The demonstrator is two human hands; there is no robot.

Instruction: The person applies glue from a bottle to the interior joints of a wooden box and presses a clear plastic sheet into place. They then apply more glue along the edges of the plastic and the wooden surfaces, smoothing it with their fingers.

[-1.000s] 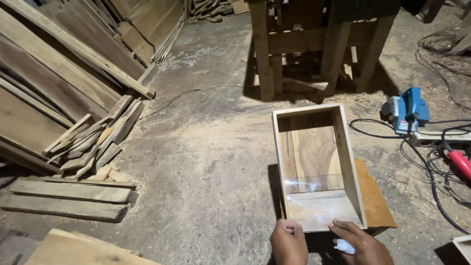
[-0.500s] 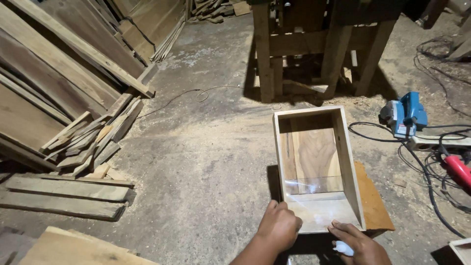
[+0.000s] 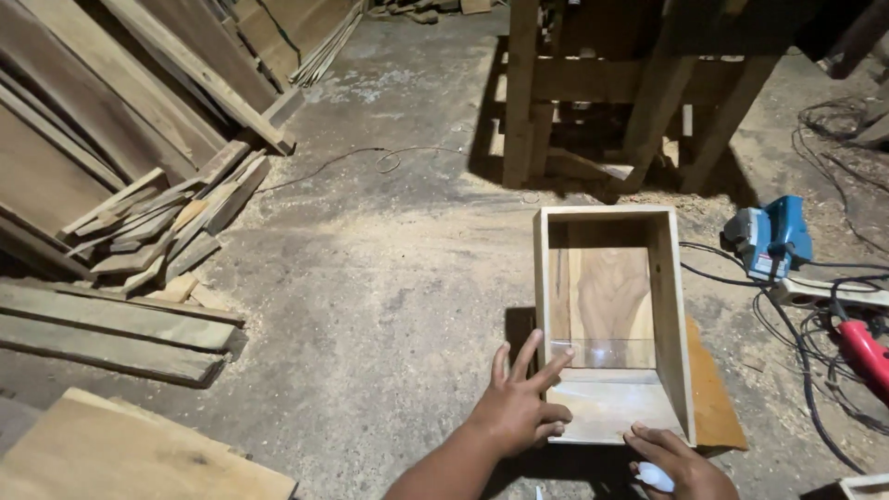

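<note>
Open wooden box (image 3: 611,315) sits on the dusty concrete floor (image 3: 389,278), right of centre, open side up, with a grained bottom panel and pale side walls. A clear sheet (image 3: 602,354) crosses the near part of its inside. A flat brown board (image 3: 715,398) lies under the box and sticks out at the near right.

Left hand (image 3: 520,407) is at the near left corner of the box, fingers spread, grasping nothing, with two fingertips over the left wall; actual contact can't be told. Right hand (image 3: 671,461) is just near of the front wall, curled around a small white object (image 3: 656,476), mostly hidden, kind unclear.

Right of the box, apart from it: a blue electric planer (image 3: 769,236), a red power tool (image 3: 866,350), a white power strip (image 3: 820,294) and tangled black cables (image 3: 806,352). Far side: a wooden workbench frame (image 3: 630,93), legs on the floor. Left: long planks (image 3: 120,111) stacked at a slant, short offcuts (image 3: 167,231) piled near them, two flat boards (image 3: 111,324) on the floor. Near left corner: a pale plywood panel (image 3: 130,458). Sawdust lies around the offcuts and cables.
</note>
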